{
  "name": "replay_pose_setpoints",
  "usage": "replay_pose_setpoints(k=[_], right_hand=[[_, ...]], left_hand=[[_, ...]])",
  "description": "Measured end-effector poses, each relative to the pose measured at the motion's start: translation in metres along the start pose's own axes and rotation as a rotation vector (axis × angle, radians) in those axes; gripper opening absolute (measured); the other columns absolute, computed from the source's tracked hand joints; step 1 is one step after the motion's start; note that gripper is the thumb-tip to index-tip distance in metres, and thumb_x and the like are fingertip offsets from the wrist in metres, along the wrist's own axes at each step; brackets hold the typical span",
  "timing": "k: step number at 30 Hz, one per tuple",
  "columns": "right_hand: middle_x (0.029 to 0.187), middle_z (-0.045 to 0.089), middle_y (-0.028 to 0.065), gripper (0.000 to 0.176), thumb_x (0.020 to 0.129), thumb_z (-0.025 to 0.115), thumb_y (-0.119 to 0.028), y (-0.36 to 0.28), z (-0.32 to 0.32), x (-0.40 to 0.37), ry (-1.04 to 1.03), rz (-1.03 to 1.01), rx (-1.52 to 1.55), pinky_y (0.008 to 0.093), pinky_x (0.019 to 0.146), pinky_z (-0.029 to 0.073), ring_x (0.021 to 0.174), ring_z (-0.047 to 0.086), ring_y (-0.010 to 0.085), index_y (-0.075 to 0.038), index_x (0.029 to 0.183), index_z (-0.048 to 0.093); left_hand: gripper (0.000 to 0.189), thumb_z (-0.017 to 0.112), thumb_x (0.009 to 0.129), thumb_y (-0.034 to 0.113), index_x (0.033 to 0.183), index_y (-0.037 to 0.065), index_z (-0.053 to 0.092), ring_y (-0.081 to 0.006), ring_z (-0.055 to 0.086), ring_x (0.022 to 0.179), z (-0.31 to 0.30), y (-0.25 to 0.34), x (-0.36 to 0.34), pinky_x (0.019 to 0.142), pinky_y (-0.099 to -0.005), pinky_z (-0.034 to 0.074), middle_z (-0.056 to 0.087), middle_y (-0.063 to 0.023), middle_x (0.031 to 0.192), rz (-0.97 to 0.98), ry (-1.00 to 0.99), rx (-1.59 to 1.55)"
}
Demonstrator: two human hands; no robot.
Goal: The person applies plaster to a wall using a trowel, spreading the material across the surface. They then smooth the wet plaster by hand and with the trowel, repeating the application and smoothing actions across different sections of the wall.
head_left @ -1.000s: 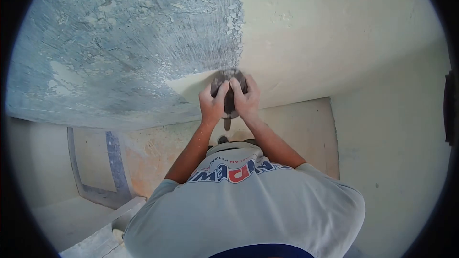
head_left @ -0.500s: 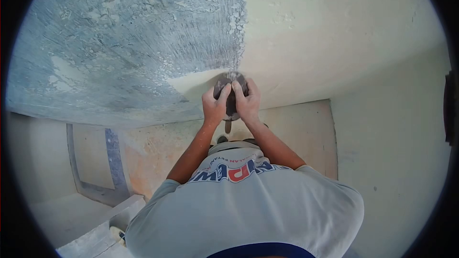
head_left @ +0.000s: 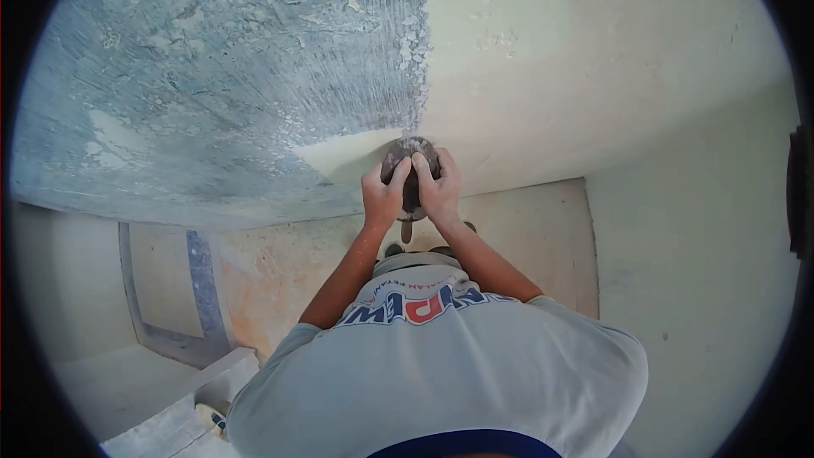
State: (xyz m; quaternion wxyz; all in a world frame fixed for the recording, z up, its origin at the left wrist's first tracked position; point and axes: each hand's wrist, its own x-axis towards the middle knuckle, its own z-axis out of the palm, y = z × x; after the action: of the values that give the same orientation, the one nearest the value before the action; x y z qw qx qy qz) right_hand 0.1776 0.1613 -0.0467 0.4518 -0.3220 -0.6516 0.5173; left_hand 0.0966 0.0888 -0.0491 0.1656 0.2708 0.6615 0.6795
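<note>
Both hands are wrapped round a dark, dusty tool with a rounded head, which lies at the wall near the lower end of the blue-and-cream boundary. My left hand (head_left: pixel 384 192) grips its left side, and my right hand (head_left: pixel 439 187) grips its right side, thumbs close together on top. The tool (head_left: pixel 411 195) has a short brown handle end pointing down toward my body. Rough, scraped blue paint (head_left: pixel 254 59) covers the wall to the left; smooth cream surface (head_left: pixel 543 76) lies to the right.
Below the wall is a stained, dusty floor (head_left: pixel 280 263). A pale side wall (head_left: pixel 695 271) stands at the right, with a dark object (head_left: pixel 797 192) at its far edge. At the lower left are a blue-edged recessed panel (head_left: pixel 165 280) and a pale ledge (head_left: pixel 170 416).
Both hands and the tool have shifted slightly down, toward my body. The grip looks the same.
</note>
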Motion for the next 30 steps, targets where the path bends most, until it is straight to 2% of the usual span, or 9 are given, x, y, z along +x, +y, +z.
replay_pose_setpoints(k=[4, 7, 14, 16, 18, 20, 25, 27, 30], right_hand=[[0.067, 0.055, 0.0049, 0.018, 0.091, 0.068, -0.016, -0.044, -0.003, 0.024, 0.003, -0.065, 0.112, 0.0286, 0.056, 0.043, 0.063, 0.048, 0.0089, 0.000, 0.089, 0.062], [0.073, 0.057, -0.0001, 0.013, 0.093, 0.067, -0.013, -0.004, -0.008, 0.010, -0.030, -0.026, 0.044, 0.0253, 0.059, 0.042, 0.068, 0.047, 0.0064, -0.002, 0.089, 0.061], [0.071, 0.058, 0.0088, 0.018, 0.091, 0.067, -0.017, -0.065, -0.006, 0.028, 0.033, -0.143, 0.004, 0.0320, 0.059, 0.045, 0.064, 0.050, 0.0135, 0.000, 0.093, 0.062], [0.076, 0.059, 0.0067, 0.017, 0.092, 0.066, -0.016, -0.049, -0.004, 0.025, -0.004, -0.060, 0.103, 0.0286, 0.065, 0.047, 0.069, 0.054, 0.0115, 0.001, 0.095, 0.063], [0.073, 0.058, 0.0048, 0.017, 0.092, 0.067, -0.016, -0.007, -0.011, 0.003, -0.051, 0.037, -0.165, 0.0283, 0.062, 0.046, 0.068, 0.052, 0.0096, 0.000, 0.091, 0.063], [0.069, 0.056, 0.0031, 0.019, 0.092, 0.067, -0.017, 0.015, -0.010, -0.010, -0.036, 0.058, -0.135, 0.0285, 0.060, 0.044, 0.066, 0.049, 0.0083, 0.000, 0.086, 0.062], [0.070, 0.061, 0.0066, 0.020, 0.091, 0.069, -0.018, 0.018, -0.005, -0.011, -0.012, 0.100, -0.014, 0.0305, 0.060, 0.046, 0.065, 0.052, 0.0099, 0.001, 0.090, 0.063], [0.070, 0.061, 0.0067, 0.020, 0.091, 0.069, -0.018, 0.019, -0.002, -0.006, -0.011, 0.087, 0.050, 0.0304, 0.060, 0.046, 0.065, 0.052, 0.0098, 0.001, 0.090, 0.063], [0.075, 0.060, -0.0003, 0.017, 0.095, 0.067, -0.017, 0.016, 0.001, -0.010, -0.068, 0.083, 0.004, 0.0254, 0.060, 0.045, 0.068, 0.051, 0.0058, 0.000, 0.092, 0.063]], left_hand=[[0.027, 0.071, 0.090, 0.021, 0.094, -0.006, 0.069, -0.0106, 0.062, 0.074, 0.001, 0.028, 0.007, 0.069, -0.0320, 0.052, 0.072, -0.0102, 0.080, 0.060, -0.010, -0.007], [0.025, 0.071, 0.090, 0.020, 0.093, -0.005, 0.069, -0.0104, 0.062, 0.074, 0.008, 0.011, 0.004, 0.068, -0.0316, 0.051, 0.072, -0.0096, 0.079, 0.058, 0.019, -0.064], [0.021, 0.070, 0.092, 0.017, 0.093, -0.004, 0.068, -0.0081, 0.060, 0.075, 0.004, 0.072, 0.023, 0.067, -0.0288, 0.050, 0.071, -0.0069, 0.080, 0.119, -0.039, -0.100], [0.023, 0.071, 0.091, 0.018, 0.092, -0.004, 0.068, -0.0083, 0.060, 0.075, 0.004, 0.040, 0.016, 0.067, -0.0289, 0.050, 0.070, -0.0062, 0.079, 0.074, -0.014, -0.072], [0.027, 0.072, 0.090, 0.021, 0.091, -0.006, 0.069, -0.0085, 0.060, 0.075, 0.002, -0.006, -0.001, 0.068, -0.0296, 0.050, 0.071, -0.0077, 0.080, -0.063, -0.027, -0.063], [0.029, 0.073, 0.090, 0.023, 0.093, -0.006, 0.069, -0.0078, 0.059, 0.075, 0.002, -0.024, -0.014, 0.067, -0.0294, 0.050, 0.071, -0.0073, 0.081, -0.182, -0.048, -0.064], [0.023, 0.069, 0.093, 0.018, 0.099, -0.004, 0.070, -0.0073, 0.059, 0.079, -0.007, -0.023, -0.022, 0.071, -0.0256, 0.049, 0.069, -0.0016, 0.088, -0.177, -0.104, -0.084], [0.027, 0.071, 0.092, 0.022, 0.094, -0.005, 0.070, -0.0072, 0.056, 0.072, -0.006, -0.026, -0.025, 0.065, -0.0269, 0.048, 0.067, -0.0015, 0.080, -0.201, -0.027, -0.235], [0.026, 0.071, 0.093, 0.021, 0.094, -0.004, 0.070, -0.0069, 0.055, 0.073, -0.009, -0.027, -0.029, 0.066, -0.0263, 0.048, 0.067, -0.0008, 0.081, -0.208, 0.013, -0.193]])
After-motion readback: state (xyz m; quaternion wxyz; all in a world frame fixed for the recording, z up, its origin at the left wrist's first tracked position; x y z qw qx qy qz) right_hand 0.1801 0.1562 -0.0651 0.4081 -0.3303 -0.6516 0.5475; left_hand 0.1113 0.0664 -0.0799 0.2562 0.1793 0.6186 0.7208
